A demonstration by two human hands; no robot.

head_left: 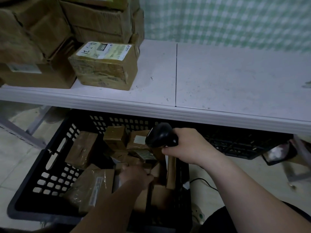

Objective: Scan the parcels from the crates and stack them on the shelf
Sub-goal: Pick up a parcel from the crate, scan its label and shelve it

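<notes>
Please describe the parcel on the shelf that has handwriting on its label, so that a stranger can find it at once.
Look at the white shelf above the black crate. At its left end stands a pile of brown boxes. The parcel sits alone in front of them, nearest the bare part of the shelf, with glossy tape and black pen marks on its white label.

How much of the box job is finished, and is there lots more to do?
Some is done: boxes are stacked on the shelf's left side. Right now the right hand holds the scanner while the left hand reaches into the black crate. Several parcels are still inside, so plenty remains.
</notes>
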